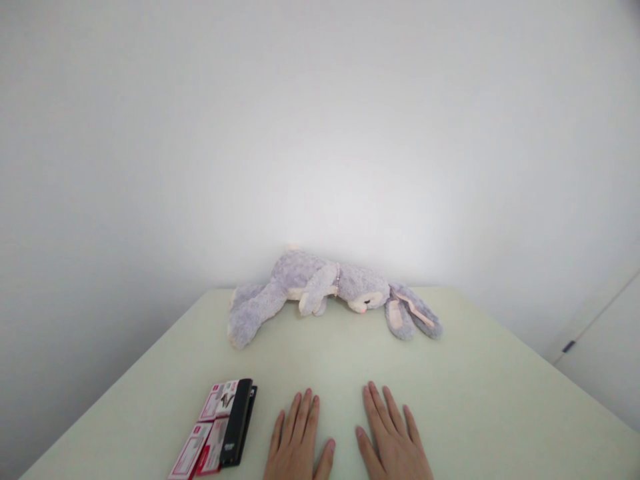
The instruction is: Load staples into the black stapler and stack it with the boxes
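My left hand (296,440) lies flat on the pale green table (480,400), fingers stretched out and holding nothing. Just to its left is a black stapler (239,423), apart from the fingers. Against the stapler's left side sit several small red-and-white boxes (200,430), one printed with a picture of staples or a tool too small to make out. Also palm down on the table, my right hand (393,437) has its fingers spread with nothing in them. A gap of bare tabletop separates the two thumbs.
A lilac plush rabbit (320,283) lies on its side along the table's far edge, legs to the left and long ears to the right. Behind it rises a white wall (320,133). At the right, a panel with a dark fitting (569,347) stands beyond the table edge.
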A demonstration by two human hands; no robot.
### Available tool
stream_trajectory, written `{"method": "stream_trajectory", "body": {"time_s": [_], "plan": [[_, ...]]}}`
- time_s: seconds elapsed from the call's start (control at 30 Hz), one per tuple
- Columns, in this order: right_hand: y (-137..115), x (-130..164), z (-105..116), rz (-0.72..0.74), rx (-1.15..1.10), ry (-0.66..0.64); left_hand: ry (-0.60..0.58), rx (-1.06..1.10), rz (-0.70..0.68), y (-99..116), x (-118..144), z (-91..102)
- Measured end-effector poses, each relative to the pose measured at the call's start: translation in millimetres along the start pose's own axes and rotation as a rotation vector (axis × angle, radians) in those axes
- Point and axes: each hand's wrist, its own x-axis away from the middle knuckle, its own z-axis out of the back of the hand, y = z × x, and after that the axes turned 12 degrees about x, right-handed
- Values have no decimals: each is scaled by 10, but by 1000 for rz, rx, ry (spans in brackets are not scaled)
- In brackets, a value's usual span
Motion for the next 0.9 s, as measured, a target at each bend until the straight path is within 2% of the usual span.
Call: {"method": "stream_trajectory", "body": {"time_s": [0.5, 0.9], "plan": [[2, 4, -32, 9, -1, 30, 29, -50, -28, -21, 0, -21], [-9, 3, 45, 6, 1, -21, 1, 1, 2, -9, -3, -14]]}}
